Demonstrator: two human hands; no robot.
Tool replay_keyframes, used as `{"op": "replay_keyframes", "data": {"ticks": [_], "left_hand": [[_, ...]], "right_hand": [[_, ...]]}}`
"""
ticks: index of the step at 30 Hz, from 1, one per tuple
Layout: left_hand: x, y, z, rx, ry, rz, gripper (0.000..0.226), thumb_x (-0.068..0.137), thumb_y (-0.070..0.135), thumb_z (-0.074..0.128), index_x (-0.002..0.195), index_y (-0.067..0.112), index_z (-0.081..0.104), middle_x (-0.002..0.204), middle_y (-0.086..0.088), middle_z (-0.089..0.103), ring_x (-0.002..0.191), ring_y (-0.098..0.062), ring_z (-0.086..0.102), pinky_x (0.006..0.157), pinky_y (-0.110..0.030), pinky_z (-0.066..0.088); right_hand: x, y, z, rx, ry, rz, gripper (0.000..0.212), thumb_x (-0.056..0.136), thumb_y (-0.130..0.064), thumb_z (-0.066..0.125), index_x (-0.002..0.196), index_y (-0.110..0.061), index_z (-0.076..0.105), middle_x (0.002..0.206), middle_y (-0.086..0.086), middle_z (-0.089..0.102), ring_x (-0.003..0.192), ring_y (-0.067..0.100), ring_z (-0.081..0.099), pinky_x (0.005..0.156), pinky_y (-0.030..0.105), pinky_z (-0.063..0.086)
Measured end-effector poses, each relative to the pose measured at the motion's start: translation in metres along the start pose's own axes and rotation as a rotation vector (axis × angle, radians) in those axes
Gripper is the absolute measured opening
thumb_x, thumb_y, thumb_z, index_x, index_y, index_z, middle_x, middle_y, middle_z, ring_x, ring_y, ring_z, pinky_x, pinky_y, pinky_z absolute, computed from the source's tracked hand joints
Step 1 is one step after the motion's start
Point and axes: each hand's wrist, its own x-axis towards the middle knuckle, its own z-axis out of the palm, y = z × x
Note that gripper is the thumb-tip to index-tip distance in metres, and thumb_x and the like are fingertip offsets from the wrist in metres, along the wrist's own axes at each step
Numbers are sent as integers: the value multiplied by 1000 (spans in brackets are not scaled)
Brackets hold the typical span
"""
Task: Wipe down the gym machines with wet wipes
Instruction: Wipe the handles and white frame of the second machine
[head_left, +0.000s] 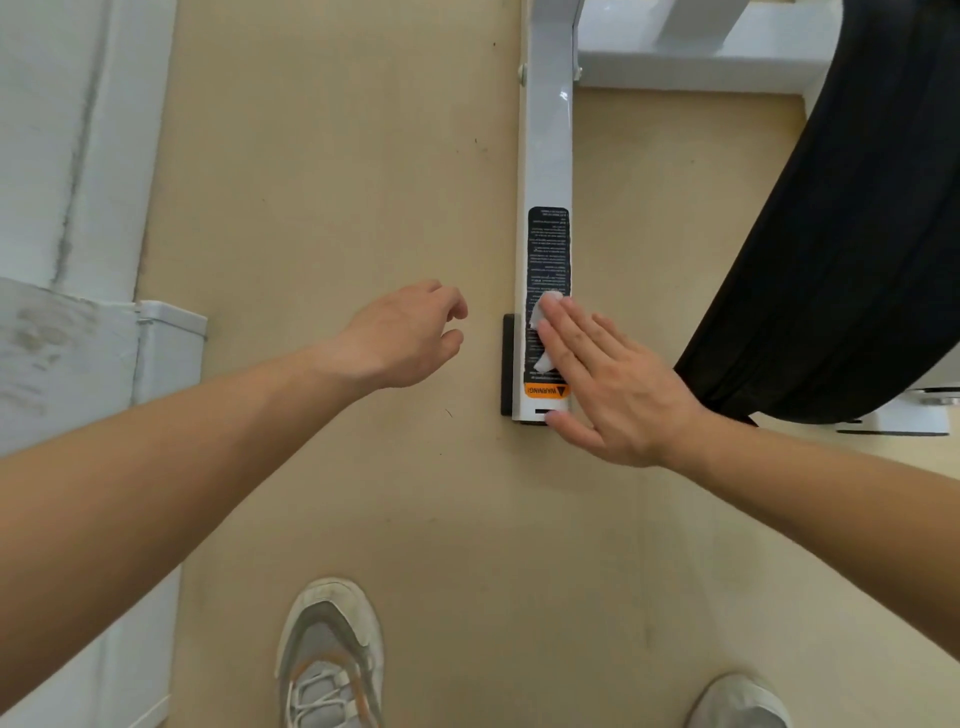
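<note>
Head view — right hand is pressing a white wet wipe under flat, straight fingers onto the warning label of the white machine frame bar on the beige floor, while left hand is hovering beside it — fingers loosely curled, holding nothing.

White frame bar, black-and-orange label, white wipe, beige floor.
</note>
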Motion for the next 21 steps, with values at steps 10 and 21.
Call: {"op": "replay_keyframes", "data": {"ticks": [10, 21], "left_hand": [[-4, -3, 0, 15, -17, 4, 34, 100, 33, 48, 132, 22, 53, 129, 4, 54, 112, -19, 56, 96, -40, 47], [9, -1, -9, -11, 21, -19, 35, 100, 33, 48, 132, 22, 52, 126, 4, 54, 108, -19, 57, 95, -40, 48]], "right_hand": [[14, 3, -5, 14, -34, -4, 84, 99, -61, 20, 159, -6, -2, 167, 13, -10, 154, 24, -11, 126, 44, 10], [48, 4, -16, 124, -28, 107, 82, 98, -63, 14, 160, -11, -3, 167, 6, -13, 153, 17, -16, 126, 38, -1]]}}
